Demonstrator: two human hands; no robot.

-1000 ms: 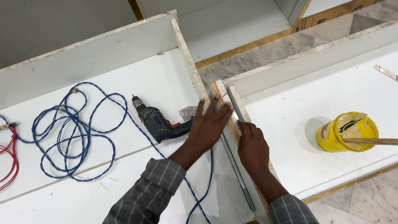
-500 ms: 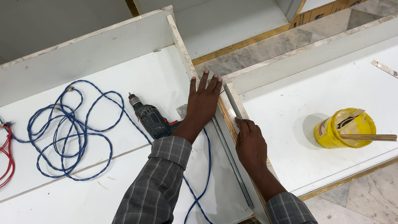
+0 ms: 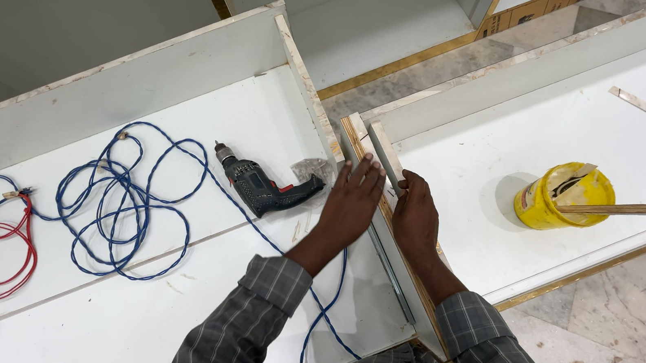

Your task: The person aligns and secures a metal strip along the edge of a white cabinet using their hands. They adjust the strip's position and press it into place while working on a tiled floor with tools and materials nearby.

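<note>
Both hands meet at the upright plywood-edged panel (image 3: 385, 214): our left hand (image 3: 351, 201) lies flat and open against its near face, gripping nothing, while our right hand (image 3: 415, 217) curls over its top edge. A drill (image 3: 263, 186) lies just left of our left hand, a yellow tub (image 3: 563, 196) well apart to the right on open white board (image 3: 481, 234).

A round yellow tub (image 3: 563, 199) with a pale label on its side stands at right of the frame. A crumpled clear plastic packet (image 3: 310, 170) lies near the centre, and a brown cardboard box (image 3: 524, 17) shows at the upper right.
</note>
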